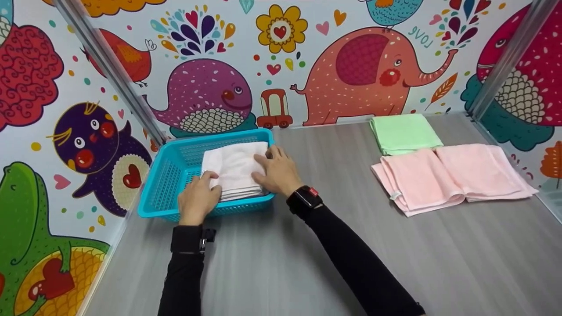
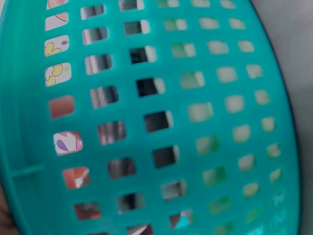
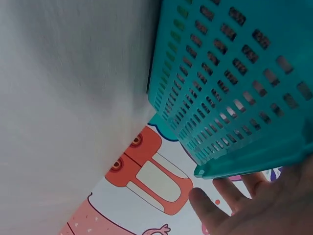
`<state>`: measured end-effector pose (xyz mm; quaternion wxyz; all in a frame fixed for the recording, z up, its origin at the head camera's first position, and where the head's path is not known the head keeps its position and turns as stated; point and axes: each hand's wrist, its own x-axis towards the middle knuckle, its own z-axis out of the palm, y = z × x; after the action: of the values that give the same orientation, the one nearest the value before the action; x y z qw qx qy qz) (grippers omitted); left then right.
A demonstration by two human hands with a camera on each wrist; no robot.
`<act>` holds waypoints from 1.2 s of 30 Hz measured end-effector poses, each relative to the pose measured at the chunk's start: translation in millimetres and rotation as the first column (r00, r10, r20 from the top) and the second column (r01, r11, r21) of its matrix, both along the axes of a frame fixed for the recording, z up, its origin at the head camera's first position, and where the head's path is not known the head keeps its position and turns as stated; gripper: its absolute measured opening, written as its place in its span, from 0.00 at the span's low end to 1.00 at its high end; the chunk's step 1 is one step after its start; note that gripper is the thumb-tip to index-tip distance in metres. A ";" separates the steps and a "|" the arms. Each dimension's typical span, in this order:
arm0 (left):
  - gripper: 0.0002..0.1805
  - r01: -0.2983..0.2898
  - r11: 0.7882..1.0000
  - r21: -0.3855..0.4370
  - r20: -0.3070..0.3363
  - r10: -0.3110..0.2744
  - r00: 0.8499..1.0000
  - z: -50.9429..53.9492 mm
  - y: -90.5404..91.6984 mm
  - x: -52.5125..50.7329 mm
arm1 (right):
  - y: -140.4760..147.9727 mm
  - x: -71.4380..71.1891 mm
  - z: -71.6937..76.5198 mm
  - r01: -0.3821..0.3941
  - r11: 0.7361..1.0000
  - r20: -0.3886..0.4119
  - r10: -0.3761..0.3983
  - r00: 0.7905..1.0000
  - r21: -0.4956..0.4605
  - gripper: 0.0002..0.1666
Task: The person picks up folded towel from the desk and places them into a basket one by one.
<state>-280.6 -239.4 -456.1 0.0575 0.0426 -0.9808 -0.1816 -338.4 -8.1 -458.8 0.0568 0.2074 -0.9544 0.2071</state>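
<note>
While the stacked white towels (image 1: 237, 164) lie in the blue basket (image 1: 164, 184) between both hands, the step in hand appears to be settling the pile; the next move probably calls for light, even pressure from either side, then release. The left hand (image 1: 198, 201) reaches over the near rim, thumb and forefinger apart at the pile's edge. The right hand (image 1: 280, 172) spreads its fingers over the right rim. Well right of it, green towel (image 1: 406, 134) and pink cloth (image 1: 487, 169) rest on the counter (image 1: 333, 162).
</note>
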 end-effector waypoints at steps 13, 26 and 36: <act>0.20 -0.047 0.999 0.019 -0.090 0.048 0.995 -0.2 7.1 -0.5 | 7.7 4.9 -7.3 0.057 0.966 -0.058 -0.074 0.996 -0.251 0.26; 0.32 0.049 0.998 -0.033 -0.025 -0.050 0.998 2.9 -2.7 -0.4 | 187.3 14.8 -5.8 0.069 0.976 -0.086 -0.089 0.992 -0.208 0.25; 0.37 0.184 0.982 -0.041 0.012 -0.184 0.983 0.1 -15.1 7.2 | 360.5 46.0 -25.6 0.165 0.985 0.057 -0.168 0.984 0.051 0.25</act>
<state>-273.4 -254.5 -455.9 0.0374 -0.0486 -0.9843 -0.1653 -292.4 352.4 -484.3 0.0399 0.1217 -0.9742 0.1860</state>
